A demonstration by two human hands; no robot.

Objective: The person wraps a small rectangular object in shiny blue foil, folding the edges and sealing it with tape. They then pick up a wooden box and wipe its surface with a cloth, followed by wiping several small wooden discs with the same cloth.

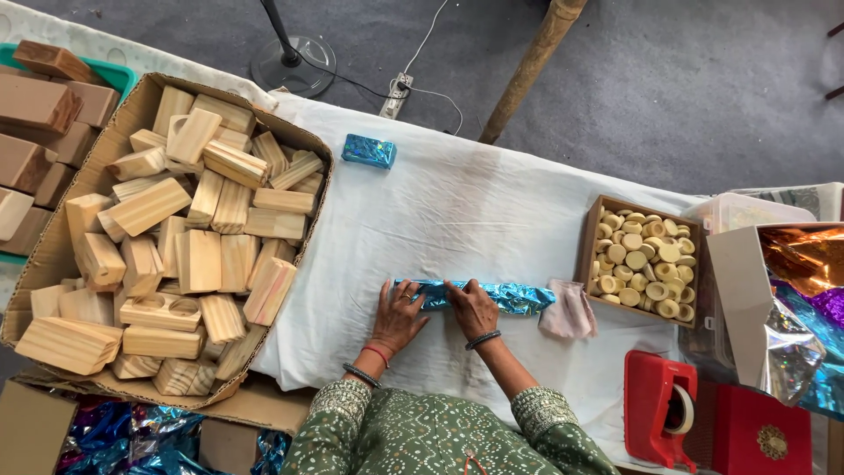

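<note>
A long bundle wrapped in shiny blue foil (479,296) is seen lying crosswise on the white table cloth (457,211), near the front edge. The left hand (397,317) is laid flat, fingers spread, on the bundle's left end. The right hand (472,308) is pressed palm-down on the bundle's middle, fingers curled loosely over the foil; no closed grip is seen in either hand. The bundle's right end is left uncovered, just beside a small pinkish cloth (568,310).

A small block wrapped in blue foil (368,151) is placed well apart, at the far side of the cloth. A large open cardboard box (61,246) at the left is filled with pale wooden blocks (189,229). A smaller brown box (591,237) at the right is packed with round cream-coloured discs (643,264). A red tape dispenser (659,409) is set at the lower right, beside a red box with a gold emblem (760,435). An open carton of foil sheets, copper, blue and purple (804,299), is seen at the far right. More blue foil (132,440) is stowed below the table at lower left.
</note>
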